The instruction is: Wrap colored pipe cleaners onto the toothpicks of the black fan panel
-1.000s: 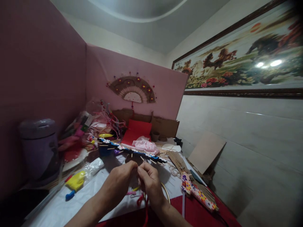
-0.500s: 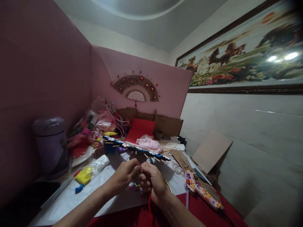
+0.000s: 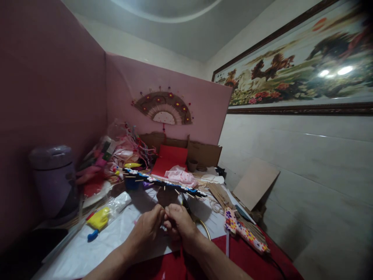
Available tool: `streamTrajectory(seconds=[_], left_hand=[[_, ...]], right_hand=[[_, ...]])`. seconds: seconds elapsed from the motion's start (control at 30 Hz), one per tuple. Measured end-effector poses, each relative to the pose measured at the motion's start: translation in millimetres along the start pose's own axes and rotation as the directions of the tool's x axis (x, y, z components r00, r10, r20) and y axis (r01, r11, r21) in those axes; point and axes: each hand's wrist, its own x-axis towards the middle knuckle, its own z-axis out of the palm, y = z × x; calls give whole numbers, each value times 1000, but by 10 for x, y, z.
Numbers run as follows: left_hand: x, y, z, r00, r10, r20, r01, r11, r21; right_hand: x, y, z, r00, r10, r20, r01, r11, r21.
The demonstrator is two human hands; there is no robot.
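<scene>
Close together over the front of the table, my left hand [image 3: 149,226] and my right hand [image 3: 183,223] are both pinched shut, thumbs and fingertips meeting. A thin red cord [image 3: 182,251] hangs below my right hand; the stretch at the fingertips is hidden by the fingers. Just beyond the hands lies a dark fan-shaped piece [image 3: 166,182] edged with white and blue bits, with small sticks poking out. Gold-handled scissors [image 3: 207,228] rest by my right wrist, partly covered.
At left stand a purple lidded container [image 3: 54,182] and a bag of yellow clay [image 3: 99,219]. A floral-patterned glue gun [image 3: 246,233] lies at right on corrugated card. Red paper [image 3: 170,157] and a pink spotted bundle [image 3: 180,175] sit behind. A decorated fan [image 3: 163,105] hangs on the pink panel.
The view has shifted slightly. Both hands stay together at the fingertips, a little lower; the red bit seen between them before is now hidden. More of the scissors shows.
</scene>
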Motion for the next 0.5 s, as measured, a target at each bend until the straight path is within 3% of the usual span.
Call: streamTrajectory(seconds=[0.33,0.5], left_hand=[[-22,11,43,997,71,-36,-64,985,160],[-25,1,30,996,46,-77,-45,999,17]], right_hand=[[-22,-3,25,999,-33,1,33,999,16],[-40,-22,36,999,-45,20,44,999,27]])
